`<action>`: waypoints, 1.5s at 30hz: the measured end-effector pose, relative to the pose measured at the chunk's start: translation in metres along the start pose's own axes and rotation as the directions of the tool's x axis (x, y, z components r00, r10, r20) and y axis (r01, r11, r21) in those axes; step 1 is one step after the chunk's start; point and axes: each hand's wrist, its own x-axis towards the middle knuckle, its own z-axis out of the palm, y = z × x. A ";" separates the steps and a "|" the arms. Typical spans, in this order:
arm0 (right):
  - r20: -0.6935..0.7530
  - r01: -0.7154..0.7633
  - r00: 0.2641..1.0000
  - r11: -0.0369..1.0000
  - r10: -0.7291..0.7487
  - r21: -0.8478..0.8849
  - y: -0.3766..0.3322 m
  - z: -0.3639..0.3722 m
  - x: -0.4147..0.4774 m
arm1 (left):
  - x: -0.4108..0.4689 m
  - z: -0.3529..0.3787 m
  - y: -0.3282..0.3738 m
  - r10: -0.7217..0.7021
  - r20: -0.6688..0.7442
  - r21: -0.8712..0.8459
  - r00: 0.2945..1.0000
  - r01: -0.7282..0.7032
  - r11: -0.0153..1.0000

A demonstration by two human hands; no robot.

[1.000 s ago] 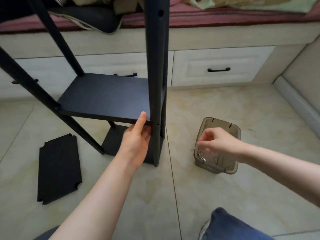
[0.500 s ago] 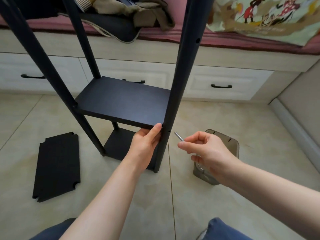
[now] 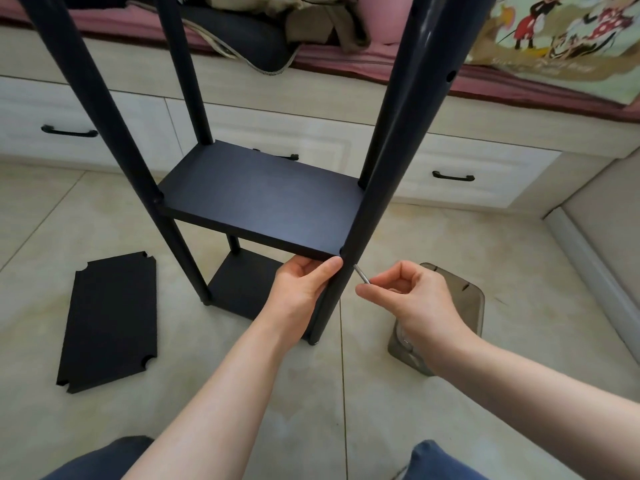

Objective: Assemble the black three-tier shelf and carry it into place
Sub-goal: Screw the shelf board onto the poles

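Carefully now: line up the short silver metal screw (image 3: 361, 274), pinched between thumb and forefinger of the right hand (image 3: 412, 299), with its hole in the near right round black metal post (image 3: 381, 174). Tip right at the post's side, just below the shelf corner. Brace with the left hand (image 3: 304, 285), curled under the front right corner of the matte black middle shelf board (image 3: 259, 199), thumb along its edge. Level the board first, then push in square, never slanted.

Upright on the pale tiled floor (image 3: 62, 230) before the white drawers (image 3: 485, 161): four dark posts, lowest board (image 3: 239, 285) and middle one fitted, top tier apparently missing. Flat on the tiles to the left, a third black notched board (image 3: 110, 320). Behind the right wrist, a smoky clear plastic box (image 3: 464, 299).
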 end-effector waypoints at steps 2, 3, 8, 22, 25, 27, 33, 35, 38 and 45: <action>-0.003 0.001 1.000 1.000 -0.001 0.020 0.000 0.002 0.001 | -0.001 0.001 0.000 0.000 -0.007 -0.008 1.000 0.000 1.000; -0.003 0.001 1.000 0.999 -0.001 0.032 0.000 0.003 0.002 | -0.002 0.002 0.000 0.000 -0.013 -0.009 1.000 0.000 1.000; -0.005 -0.002 1.000 0.997 0.003 0.082 -0.002 0.011 0.009 | -0.004 0.004 0.000 0.005 -0.015 -0.030 1.000 -0.005 1.000; 0.006 0.086 0.996 0.995 -0.087 0.052 0.000 0.012 0.011 | 0.003 -0.006 0.006 -0.050 0.098 0.058 0.994 0.044 0.997; -0.002 0.095 0.995 0.994 -0.095 0.060 -0.002 0.013 0.010 | 0.005 -0.006 0.005 -0.054 0.100 0.070 0.994 0.047 0.996; 0.004 0.106 0.994 0.993 -0.107 0.055 -0.003 0.015 0.011 | 0.005 -0.007 0.003 -0.050 0.081 0.073 0.995 0.044 0.996; -0.032 0.135 0.990 0.991 -0.135 -0.001 0.002 0.014 0.010 | 0.005 -0.006 0.001 -0.042 0.065 0.052 0.997 0.039 0.998; -0.032 0.140 0.990 0.990 -0.140 0.000 0.002 0.013 0.010 | 0.004 -0.005 0.002 -0.048 0.059 0.058 0.997 0.045 0.997; -0.018 0.138 0.990 0.990 -0.137 0.024 0.002 0.014 0.012 | 0.005 -0.005 0.001 -0.054 0.045 0.064 0.998 0.051 0.997; 0.015 0.159 0.987 0.986 -0.160 0.058 -0.002 0.015 0.016 | 0.005 -0.006 0.000 -0.054 0.043 0.071 0.998 0.050 0.996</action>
